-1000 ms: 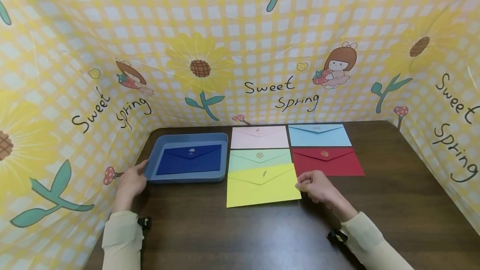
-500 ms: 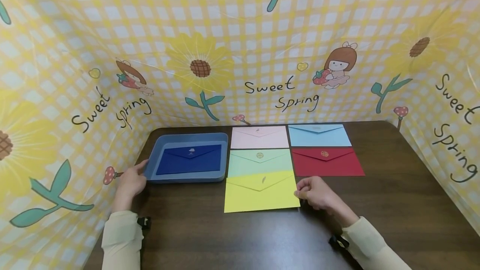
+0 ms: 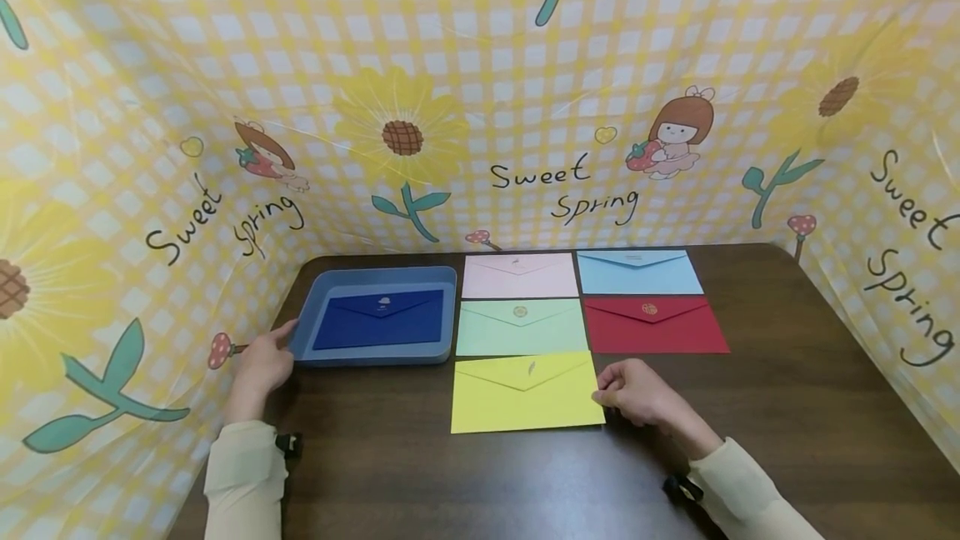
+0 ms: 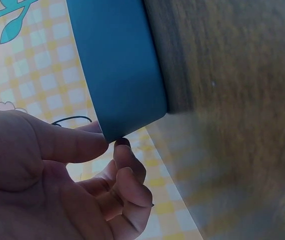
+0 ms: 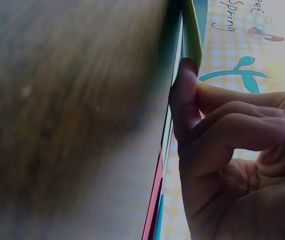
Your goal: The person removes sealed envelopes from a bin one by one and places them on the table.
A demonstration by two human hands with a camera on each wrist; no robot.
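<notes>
With thumb and fingers, my left hand grips the left front corner of a blue tray; the left wrist view shows the tray's wall close up. A dark blue envelope lies inside it. My right hand pinches the right edge of a yellow envelope between thumb and finger. Seen nearly edge-on in the right wrist view, the yellow envelope looks slightly raised. It sits just in front of a mint green envelope, close to its lower edge.
Behind the mint one lies a pink envelope. To the right are a light blue envelope and a red envelope. A yellow checked cloth walls the dark wooden table at the back and sides.
The yellow envelope has come toward me in my right hand, uncovering the lower part of the mint green envelope. My left hand and the tray have stayed put.
</notes>
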